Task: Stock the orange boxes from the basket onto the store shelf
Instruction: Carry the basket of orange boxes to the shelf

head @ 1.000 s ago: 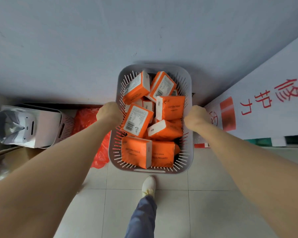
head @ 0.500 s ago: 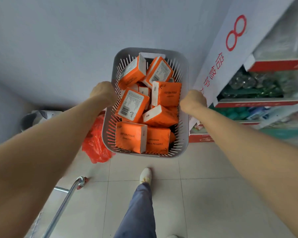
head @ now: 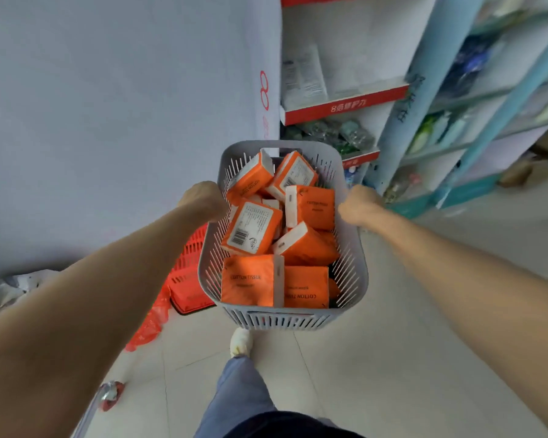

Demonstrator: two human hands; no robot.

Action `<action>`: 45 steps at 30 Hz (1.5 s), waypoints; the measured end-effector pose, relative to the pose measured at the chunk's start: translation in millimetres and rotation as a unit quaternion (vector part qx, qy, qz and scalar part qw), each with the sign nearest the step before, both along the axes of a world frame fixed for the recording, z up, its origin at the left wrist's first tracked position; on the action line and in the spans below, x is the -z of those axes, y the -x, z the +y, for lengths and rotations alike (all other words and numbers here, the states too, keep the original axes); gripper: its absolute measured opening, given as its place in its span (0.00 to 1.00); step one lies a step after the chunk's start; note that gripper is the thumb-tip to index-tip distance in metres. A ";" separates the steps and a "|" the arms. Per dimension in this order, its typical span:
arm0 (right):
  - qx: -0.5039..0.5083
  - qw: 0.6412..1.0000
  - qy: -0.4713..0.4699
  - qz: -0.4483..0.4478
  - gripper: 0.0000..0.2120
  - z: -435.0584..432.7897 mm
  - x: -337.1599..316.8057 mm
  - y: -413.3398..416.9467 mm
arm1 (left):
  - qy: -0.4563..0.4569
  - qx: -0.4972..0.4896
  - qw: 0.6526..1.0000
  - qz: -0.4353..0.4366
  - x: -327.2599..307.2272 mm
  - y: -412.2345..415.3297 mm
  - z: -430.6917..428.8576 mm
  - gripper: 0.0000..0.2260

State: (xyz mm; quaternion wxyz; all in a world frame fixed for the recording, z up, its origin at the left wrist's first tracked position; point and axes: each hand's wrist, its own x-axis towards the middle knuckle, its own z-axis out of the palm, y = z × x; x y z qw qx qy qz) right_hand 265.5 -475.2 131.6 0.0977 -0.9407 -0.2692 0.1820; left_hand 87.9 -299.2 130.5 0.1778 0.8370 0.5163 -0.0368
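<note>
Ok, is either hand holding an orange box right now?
No, the left hand and right hand each grip a side of the grey basket, and the orange boxes lie inside it.

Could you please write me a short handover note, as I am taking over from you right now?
The left hand grips the left rim of the basket.
The right hand grips its right rim.
The boxes all lie loosely piled in the basket, which is held off the floor, near the shelf.
Done: the basket is at the shelf; no orange box shows on it.
Left: probably set the basket down, then move every box onto the shelf.
</note>
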 end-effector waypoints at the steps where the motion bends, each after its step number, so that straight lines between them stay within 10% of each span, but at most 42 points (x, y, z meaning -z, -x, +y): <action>1: 0.016 1.000 -0.007 -0.003 0.03 -16.5 -1.9 -7.5 | 0.002 0.017 1.000 -0.005 -2.0 -12.9 -10.7 0.10; 25: 0.486 0.871 -0.024 -0.065 0.14 -316.6 -26.4 -206.5 | -0.077 0.524 0.848 0.011 -40.1 -422.4 -246.9 0.14; 45: 0.586 0.808 0.003 -0.063 0.16 -595.4 -38.2 -409.8 | -0.035 0.625 0.780 -0.015 -52.0 -672.6 -535.0 0.15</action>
